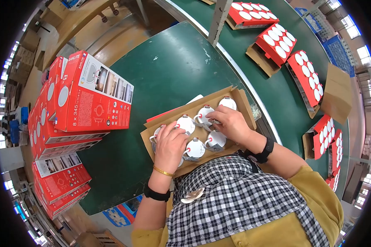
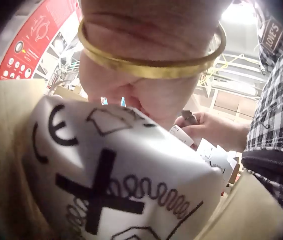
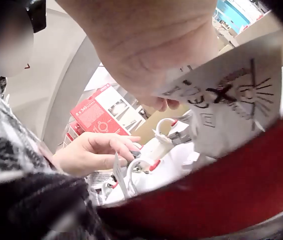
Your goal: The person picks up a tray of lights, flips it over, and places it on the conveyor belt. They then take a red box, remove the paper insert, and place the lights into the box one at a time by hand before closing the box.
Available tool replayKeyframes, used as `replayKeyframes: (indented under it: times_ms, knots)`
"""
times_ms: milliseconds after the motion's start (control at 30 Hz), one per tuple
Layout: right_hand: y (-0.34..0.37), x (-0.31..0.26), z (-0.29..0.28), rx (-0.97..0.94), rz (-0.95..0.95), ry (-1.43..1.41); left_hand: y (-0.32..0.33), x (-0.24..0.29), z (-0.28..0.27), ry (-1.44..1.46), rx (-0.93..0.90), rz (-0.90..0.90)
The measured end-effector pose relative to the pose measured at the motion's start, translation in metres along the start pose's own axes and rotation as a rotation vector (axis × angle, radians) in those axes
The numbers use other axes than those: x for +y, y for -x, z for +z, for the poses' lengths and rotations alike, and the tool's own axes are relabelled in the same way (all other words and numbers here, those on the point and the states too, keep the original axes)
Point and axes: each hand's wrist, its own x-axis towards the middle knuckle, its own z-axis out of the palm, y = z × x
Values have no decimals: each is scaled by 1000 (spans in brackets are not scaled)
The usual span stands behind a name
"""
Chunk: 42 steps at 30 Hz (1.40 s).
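Several round white downlights (image 1: 195, 148) with looped white cables and red cable ends sit in an open cardboard box (image 1: 242, 99). My left hand (image 1: 169, 144) is over the box's left side; in the right wrist view its thumb and fingertips pinch a small grey metal clip (image 3: 136, 153) at a downlight. At the far-middle downlight (image 1: 205, 114), my right hand (image 1: 233, 124) has its fingers bent; the left wrist view shows a grey metal clip (image 2: 189, 118) between its fingertips. Printed white labels (image 2: 126, 170) stand up close to the wrists. Fingers partly hide the lights beneath.
Red printed cartons (image 1: 99, 94) are stacked along the green table's (image 1: 160, 61) left edge. Beyond a metal rail (image 1: 239, 72) on the right, several red trays of white discs (image 1: 280, 41) stand on another green surface. An upright post (image 1: 219, 20) rises at the back.
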Motion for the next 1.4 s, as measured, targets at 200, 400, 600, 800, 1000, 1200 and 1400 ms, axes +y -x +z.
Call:
replayKeyframes:
  times_ms: [200, 400, 600, 800, 1000, 1200, 1400]
  knots:
    - [-21, -15, 9, 28, -31, -137, 0, 1, -2, 48, 8, -13]
    - [-29, -33, 9, -116, 26, -127, 3, 0, 1, 103, 30, -14]
    - [-26, -37, 22, -112, -145, 130, 3, -3, 1, 122, 31, -18]
    - [-31, -33, 31, -159, -123, 62, 9, -9, 6, 132, 49, -9]
    - [-36, -24, 38, -171, -184, 1, 13, -10, 9, 97, 84, -13]
    - [-37, -24, 37, -214, -175, 22, 13, -11, 12, 76, 100, -12]
    - [-35, -24, 41, -130, -243, 24, 16, -12, 13, 44, 75, -20]
